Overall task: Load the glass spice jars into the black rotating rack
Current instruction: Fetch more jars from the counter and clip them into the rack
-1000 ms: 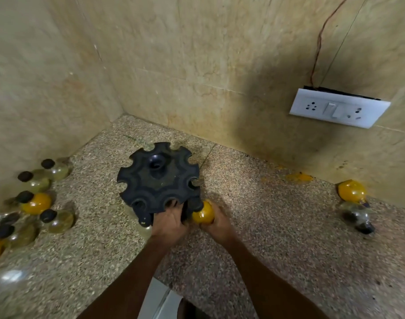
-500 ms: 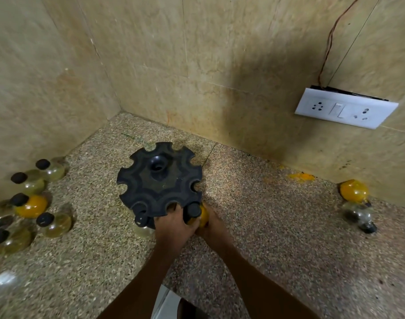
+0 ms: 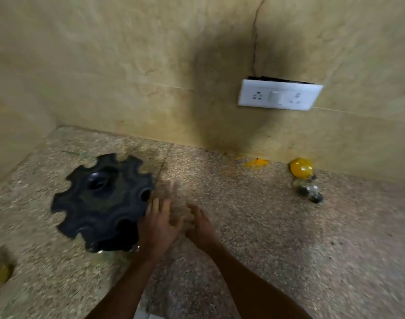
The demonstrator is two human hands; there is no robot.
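Left hand (image 3: 157, 226) spread open, empty, beside black rack (image 3: 102, 201), right hand (image 3: 200, 224) empty (blurred).

My left hand (image 3: 159, 223) is spread open, touching the right edge of the black rack (image 3: 100, 201) on the speckled counter (image 3: 254, 226). My right hand (image 3: 200, 223), blurred, is empty just beside it. Far right, a yellow jar (image 3: 300, 167) and a clear jar (image 3: 308, 189) lie near the wall.

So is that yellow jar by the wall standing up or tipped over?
Tipped over: the yellow jar lies on its side on the counter, dark cap pointing towards the camera.
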